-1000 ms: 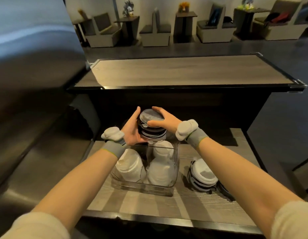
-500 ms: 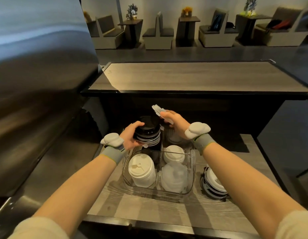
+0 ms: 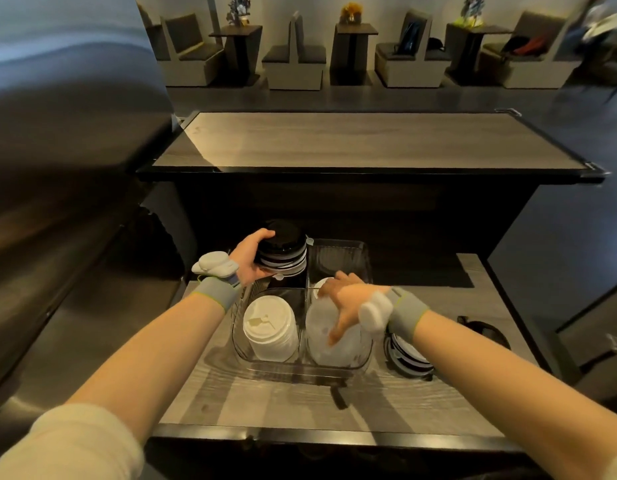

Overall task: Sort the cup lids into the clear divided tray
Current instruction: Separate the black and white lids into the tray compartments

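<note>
The clear divided tray (image 3: 302, 368) stands on the lower wooden counter. Its front left cell holds a stack of white lids (image 3: 269, 328). A stack of translucent lids (image 3: 338, 348) fills the front right cell, and a small white lid (image 3: 323, 283) shows behind it. My left hand (image 3: 249, 258) grips a stack of black lids (image 3: 283, 251) over the back left cell. My right hand (image 3: 350, 303) lies palm down on the translucent stack, fingers spread. More black and white lids (image 3: 408, 356) are stacked on the counter right of the tray, partly hidden by my right wrist.
The lower counter (image 3: 227, 393) is narrow, with a dark front edge. A raised wooden counter (image 3: 352, 140) runs behind and above the tray. A large steel surface (image 3: 58, 174) stands close on the left. A dark object (image 3: 487, 332) lies at the far right.
My left hand has carried the black lid stack back and down toward the back left cell. My right hand, which held a clear lid up, has come down onto the translucent stack.
</note>
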`<state>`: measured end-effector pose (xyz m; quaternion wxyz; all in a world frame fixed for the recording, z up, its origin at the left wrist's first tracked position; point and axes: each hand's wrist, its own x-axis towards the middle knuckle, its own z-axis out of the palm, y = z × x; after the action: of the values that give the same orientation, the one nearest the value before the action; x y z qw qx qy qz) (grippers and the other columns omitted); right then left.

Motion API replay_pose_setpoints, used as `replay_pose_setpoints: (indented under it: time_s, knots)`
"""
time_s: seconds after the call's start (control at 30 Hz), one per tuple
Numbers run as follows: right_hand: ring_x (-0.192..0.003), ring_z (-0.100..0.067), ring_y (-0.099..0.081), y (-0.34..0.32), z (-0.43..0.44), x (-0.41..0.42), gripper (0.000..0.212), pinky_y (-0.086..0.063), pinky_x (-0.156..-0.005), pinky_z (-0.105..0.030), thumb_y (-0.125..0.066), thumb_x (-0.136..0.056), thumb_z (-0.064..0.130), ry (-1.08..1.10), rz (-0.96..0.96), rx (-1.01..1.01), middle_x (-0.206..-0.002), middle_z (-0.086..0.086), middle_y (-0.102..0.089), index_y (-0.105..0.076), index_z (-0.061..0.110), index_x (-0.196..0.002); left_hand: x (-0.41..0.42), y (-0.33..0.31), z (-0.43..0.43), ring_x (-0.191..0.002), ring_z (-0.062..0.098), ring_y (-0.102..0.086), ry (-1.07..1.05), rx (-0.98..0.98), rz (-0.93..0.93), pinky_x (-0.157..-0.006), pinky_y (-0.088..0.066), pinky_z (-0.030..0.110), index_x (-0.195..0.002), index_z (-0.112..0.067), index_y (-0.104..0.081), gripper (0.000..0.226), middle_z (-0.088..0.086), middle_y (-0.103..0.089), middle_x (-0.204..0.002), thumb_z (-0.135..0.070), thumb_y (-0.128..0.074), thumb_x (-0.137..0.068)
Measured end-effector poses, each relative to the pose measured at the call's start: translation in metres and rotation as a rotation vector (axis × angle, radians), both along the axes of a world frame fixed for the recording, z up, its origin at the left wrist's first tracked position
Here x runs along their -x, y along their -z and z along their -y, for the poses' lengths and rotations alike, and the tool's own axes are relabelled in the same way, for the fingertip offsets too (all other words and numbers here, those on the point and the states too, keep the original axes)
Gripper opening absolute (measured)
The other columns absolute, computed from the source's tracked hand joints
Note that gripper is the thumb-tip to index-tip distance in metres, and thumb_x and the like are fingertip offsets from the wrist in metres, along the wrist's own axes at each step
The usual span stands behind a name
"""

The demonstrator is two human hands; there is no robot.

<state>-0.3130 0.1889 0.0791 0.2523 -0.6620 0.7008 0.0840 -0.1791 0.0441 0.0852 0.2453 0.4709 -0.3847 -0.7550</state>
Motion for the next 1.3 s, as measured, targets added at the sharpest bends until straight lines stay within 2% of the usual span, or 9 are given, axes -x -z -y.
replay_pose_setpoints:
  time_s: [0.23,0.37,0.43,0.5,0.63,0.83,1.03,1.13,1.3]
  knots:
    - [-0.133,-0.027,-0.025,0.036,-0.008,0.006,0.097,-0.021,-0.114,-0.037,-0.072,-0.071,0.052,-0.174,-0.283,0.077,-0.148,-0.005,-0.023,-0.028,0.010,-0.146,-0.005,-0.002,-0.006,-0.086,0.024,-0.059,0.062,-0.047,-0.011,-0.078,-0.050,0.035,-0.093,-0.010,-0.052,0.012,0.011,-0.059,-0.094,-0.022,-0.054,-0.092]
    - [-0.105,-0.020,-0.045,0.014,0.007,0.011,0.042,-0.038,-0.091,-0.031,-0.062,-0.084,0.045,0.062,0.089,0.405,-0.113,-0.004,-0.048,-0.059,0.011,-0.107,-0.008,-0.002,-0.006,-0.089,0.023,-0.059,0.112,-0.020,0.020,-0.079,-0.051,0.036,-0.111,-0.010,-0.050,0.024,0.011,-0.060,-0.099,-0.022,-0.055,-0.091]
    - [-0.087,-0.016,-0.047,-0.005,0.020,0.006,0.025,-0.040,-0.077,-0.028,-0.063,-0.086,0.035,0.257,0.319,0.625,-0.093,-0.001,-0.047,-0.052,0.013,-0.090,-0.010,-0.002,-0.006,-0.090,0.022,-0.059,0.115,0.045,0.057,-0.073,-0.052,0.034,-0.115,-0.013,-0.049,0.028,0.011,-0.060,-0.105,-0.022,-0.056,-0.090]
    - [-0.096,-0.014,-0.047,-0.018,0.034,-0.001,0.034,-0.042,-0.084,-0.027,-0.068,-0.083,0.033,0.329,0.481,0.710,-0.103,-0.002,-0.049,-0.051,0.013,-0.105,-0.011,-0.003,-0.006,-0.092,0.022,-0.059,0.155,0.120,0.096,-0.070,-0.051,0.034,-0.115,-0.017,-0.050,0.027,0.010,-0.059,-0.111,-0.021,-0.057,-0.089]
    - [-0.134,-0.021,-0.030,-0.026,0.060,-0.016,0.078,-0.032,-0.109,-0.033,-0.070,-0.080,0.038,0.255,0.499,0.512,-0.141,-0.009,-0.040,-0.031,0.016,-0.144,-0.017,-0.006,-0.007,-0.089,0.019,-0.060,0.247,0.169,0.108,-0.066,-0.050,0.031,-0.106,-0.023,-0.055,0.015,0.006,-0.062,-0.104,-0.028,-0.054,-0.092]
    - [-0.130,-0.023,-0.044,-0.017,0.085,-0.019,0.062,-0.040,-0.106,-0.034,-0.063,-0.085,0.038,0.455,0.738,0.533,-0.139,-0.009,-0.047,-0.039,0.018,-0.139,-0.031,-0.004,0.006,-0.099,0.027,-0.062,0.218,0.009,-0.127,-0.086,-0.049,0.044,-0.103,-0.021,-0.063,0.051,0.008,-0.069,-0.101,-0.060,-0.031,-0.093]
    - [-0.122,-0.024,-0.050,-0.023,0.103,-0.020,0.044,-0.041,-0.091,-0.028,-0.049,-0.095,0.031,0.626,1.000,0.543,-0.133,-0.013,-0.052,-0.045,0.011,-0.134,-0.037,0.006,0.019,-0.093,0.019,-0.060,0.103,0.108,0.017,-0.075,-0.051,0.034,-0.122,-0.017,-0.054,0.030,0.009,-0.063,-0.111,-0.023,-0.053,-0.093]
    - [-0.113,-0.025,-0.053,-0.016,0.108,-0.010,0.041,-0.041,-0.087,-0.030,-0.052,-0.093,0.032,0.695,0.909,0.559,-0.126,-0.014,-0.055,-0.048,0.011,-0.128,-0.043,0.008,0.032,-0.084,0.016,-0.058,-0.027,0.127,0.047,-0.063,-0.050,0.032,-0.132,-0.015,-0.049,0.041,0.002,-0.060,-0.093,-0.017,-0.053,-0.092]
    - [-0.125,-0.031,-0.043,0.007,0.118,-0.010,0.060,-0.040,-0.106,-0.039,-0.065,-0.082,0.041,0.512,0.430,0.232,-0.134,-0.015,-0.043,-0.042,0.020,-0.133,-0.059,0.010,0.061,-0.073,0.014,-0.059,-0.218,0.134,0.039,-0.043,-0.052,0.019,-0.131,-0.011,-0.051,0.038,0.001,-0.060,-0.083,-0.018,-0.051,-0.093]
